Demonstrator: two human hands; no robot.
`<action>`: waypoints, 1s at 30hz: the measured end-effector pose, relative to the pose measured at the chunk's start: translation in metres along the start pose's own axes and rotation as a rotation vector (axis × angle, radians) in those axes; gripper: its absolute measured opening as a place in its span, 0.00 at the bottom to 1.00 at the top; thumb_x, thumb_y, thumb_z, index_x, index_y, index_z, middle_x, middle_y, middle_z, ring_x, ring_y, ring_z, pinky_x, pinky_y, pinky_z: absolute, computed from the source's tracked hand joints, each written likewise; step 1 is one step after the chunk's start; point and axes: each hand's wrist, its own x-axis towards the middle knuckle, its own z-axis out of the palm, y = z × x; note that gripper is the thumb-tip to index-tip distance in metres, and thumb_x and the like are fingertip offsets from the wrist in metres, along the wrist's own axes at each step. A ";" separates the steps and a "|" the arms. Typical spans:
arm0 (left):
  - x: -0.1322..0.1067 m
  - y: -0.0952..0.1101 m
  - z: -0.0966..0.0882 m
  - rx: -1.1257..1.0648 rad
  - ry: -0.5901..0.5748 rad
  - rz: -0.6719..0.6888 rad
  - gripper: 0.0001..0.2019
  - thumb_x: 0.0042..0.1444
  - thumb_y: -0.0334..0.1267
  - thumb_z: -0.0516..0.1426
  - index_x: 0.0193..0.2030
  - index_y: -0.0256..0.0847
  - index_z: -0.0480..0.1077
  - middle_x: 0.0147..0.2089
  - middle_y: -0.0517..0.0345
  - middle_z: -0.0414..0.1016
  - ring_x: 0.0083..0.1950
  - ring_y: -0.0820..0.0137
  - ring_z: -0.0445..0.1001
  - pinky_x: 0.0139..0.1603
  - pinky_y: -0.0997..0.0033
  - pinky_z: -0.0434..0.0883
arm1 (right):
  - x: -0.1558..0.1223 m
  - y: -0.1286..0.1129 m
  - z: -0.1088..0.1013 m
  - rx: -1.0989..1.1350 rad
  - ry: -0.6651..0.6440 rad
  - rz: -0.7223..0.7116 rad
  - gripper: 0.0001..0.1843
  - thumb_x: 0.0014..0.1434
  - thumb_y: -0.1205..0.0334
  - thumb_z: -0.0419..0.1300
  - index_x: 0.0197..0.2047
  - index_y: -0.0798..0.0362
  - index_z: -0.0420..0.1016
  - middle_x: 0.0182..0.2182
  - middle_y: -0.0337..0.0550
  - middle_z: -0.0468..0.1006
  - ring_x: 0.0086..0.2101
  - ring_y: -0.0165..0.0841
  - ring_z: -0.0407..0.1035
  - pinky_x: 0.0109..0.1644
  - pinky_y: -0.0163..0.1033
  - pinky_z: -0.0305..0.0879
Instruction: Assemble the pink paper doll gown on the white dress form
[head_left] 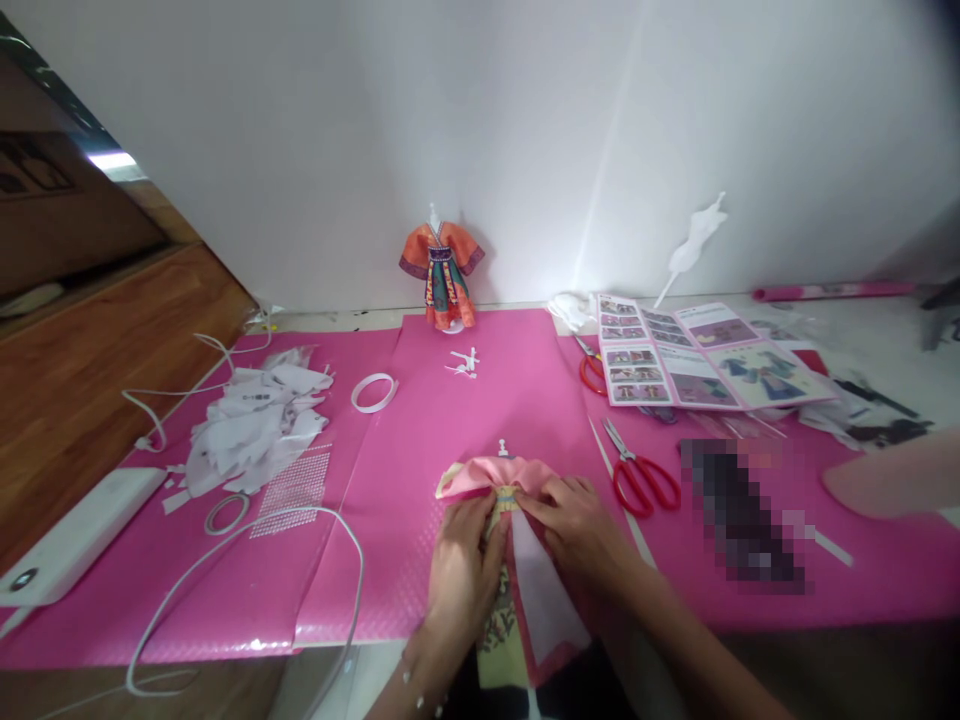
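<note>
A miniature doll dress [551,590] with a pink top, a yellow waistband and long pink, white and yellow panels lies at the table's front edge, on a small white stand whose tip shows above the collar. My left hand [465,560] pinches the waistband from the left. From the other side, the fingers of my right hand [581,520] press on the same band, close to the left fingertips. Whatever lies under the fingertips is hidden. Red-handled scissors [641,480] rest to the right of my right hand.
A dressed orange doll form [442,270] stands by the wall. Rightward are an unfolded instruction sheet [705,355], a bare white form [697,240] and a blurred dark object [742,520]. Paper scraps [255,420], a tape roll [373,393], a white cable [360,560] and a white device [82,540] lie left.
</note>
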 end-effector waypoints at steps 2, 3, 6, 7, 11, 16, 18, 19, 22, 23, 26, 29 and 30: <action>-0.002 0.001 0.000 0.069 0.058 0.045 0.14 0.65 0.37 0.54 0.56 0.40 0.70 0.53 0.48 0.75 0.54 0.58 0.73 0.55 0.52 0.73 | 0.000 0.000 0.001 0.000 -0.011 -0.003 0.25 0.61 0.70 0.60 0.62 0.50 0.70 0.38 0.47 0.74 0.39 0.40 0.65 0.44 0.45 0.59; -0.003 0.002 0.001 0.101 0.073 0.084 0.15 0.65 0.36 0.54 0.57 0.40 0.70 0.54 0.47 0.74 0.55 0.58 0.72 0.56 0.52 0.72 | 0.000 0.000 0.001 0.003 -0.013 -0.005 0.25 0.62 0.70 0.60 0.62 0.50 0.70 0.37 0.47 0.74 0.39 0.40 0.65 0.44 0.45 0.59; -0.003 0.005 0.001 0.145 0.014 0.218 0.16 0.65 0.32 0.53 0.57 0.40 0.70 0.56 0.47 0.74 0.56 0.58 0.71 0.56 0.53 0.72 | 0.000 0.000 0.003 0.034 0.000 -0.004 0.27 0.61 0.72 0.58 0.62 0.49 0.70 0.38 0.47 0.74 0.39 0.41 0.66 0.44 0.46 0.60; -0.003 0.006 0.001 0.151 -0.014 0.245 0.16 0.64 0.31 0.53 0.57 0.40 0.70 0.56 0.47 0.74 0.56 0.58 0.71 0.55 0.53 0.72 | 0.000 0.000 0.004 0.058 0.009 0.004 0.27 0.61 0.73 0.58 0.62 0.49 0.70 0.39 0.47 0.75 0.40 0.41 0.66 0.45 0.46 0.60; -0.001 0.007 0.002 0.190 -0.042 0.260 0.15 0.64 0.31 0.54 0.56 0.38 0.72 0.55 0.47 0.76 0.56 0.56 0.71 0.55 0.51 0.71 | 0.000 0.001 0.003 0.190 0.060 0.047 0.28 0.58 0.78 0.54 0.60 0.49 0.72 0.43 0.47 0.75 0.43 0.39 0.67 0.48 0.44 0.62; -0.001 0.007 0.001 0.221 -0.039 0.274 0.15 0.63 0.31 0.54 0.56 0.39 0.72 0.55 0.48 0.77 0.55 0.56 0.71 0.54 0.52 0.71 | -0.004 0.000 0.000 0.268 0.166 0.095 0.30 0.55 0.80 0.52 0.57 0.48 0.74 0.38 0.44 0.74 0.40 0.37 0.66 0.45 0.41 0.62; -0.001 0.007 0.001 0.224 -0.041 0.281 0.15 0.63 0.31 0.55 0.56 0.39 0.72 0.55 0.48 0.77 0.55 0.56 0.71 0.54 0.52 0.71 | -0.005 -0.001 0.001 0.259 0.170 0.068 0.27 0.57 0.78 0.52 0.55 0.48 0.75 0.38 0.45 0.74 0.40 0.37 0.66 0.45 0.41 0.62; -0.001 0.006 0.001 0.224 -0.042 0.284 0.15 0.63 0.31 0.55 0.56 0.39 0.72 0.55 0.48 0.76 0.55 0.56 0.71 0.54 0.51 0.71 | -0.005 -0.002 0.003 0.252 0.158 0.055 0.26 0.57 0.77 0.52 0.55 0.48 0.75 0.39 0.45 0.75 0.41 0.38 0.67 0.46 0.42 0.62; 0.000 0.006 0.002 0.218 -0.041 0.287 0.16 0.62 0.31 0.55 0.57 0.37 0.70 0.54 0.47 0.77 0.55 0.56 0.71 0.54 0.51 0.71 | -0.006 -0.004 0.007 0.241 0.130 0.044 0.23 0.59 0.76 0.53 0.53 0.49 0.76 0.38 0.45 0.75 0.41 0.38 0.67 0.46 0.43 0.63; 0.000 0.006 0.002 0.215 -0.041 0.287 0.17 0.62 0.31 0.56 0.58 0.36 0.69 0.54 0.47 0.76 0.55 0.56 0.71 0.54 0.51 0.71 | -0.006 -0.004 0.008 0.243 0.129 0.047 0.22 0.59 0.75 0.53 0.53 0.49 0.76 0.38 0.45 0.75 0.41 0.38 0.67 0.46 0.43 0.63; 0.001 0.007 0.001 0.220 -0.063 0.278 0.18 0.62 0.31 0.56 0.59 0.37 0.69 0.55 0.46 0.75 0.56 0.56 0.71 0.54 0.52 0.71 | -0.006 -0.005 0.010 0.257 0.141 0.052 0.21 0.59 0.75 0.53 0.53 0.51 0.76 0.38 0.46 0.75 0.41 0.39 0.67 0.46 0.44 0.64; 0.003 0.009 -0.001 0.241 -0.091 0.263 0.18 0.62 0.31 0.55 0.58 0.40 0.69 0.57 0.47 0.73 0.57 0.56 0.70 0.55 0.51 0.70 | -0.007 -0.006 0.009 0.276 0.145 0.063 0.22 0.61 0.74 0.53 0.55 0.50 0.74 0.40 0.46 0.75 0.43 0.39 0.67 0.48 0.45 0.65; 0.004 0.010 -0.001 0.246 -0.096 0.260 0.18 0.62 0.31 0.55 0.58 0.40 0.69 0.57 0.47 0.73 0.57 0.56 0.70 0.56 0.50 0.70 | -0.007 -0.007 0.009 0.282 0.144 0.069 0.22 0.61 0.74 0.53 0.55 0.49 0.74 0.40 0.46 0.75 0.43 0.39 0.67 0.49 0.46 0.65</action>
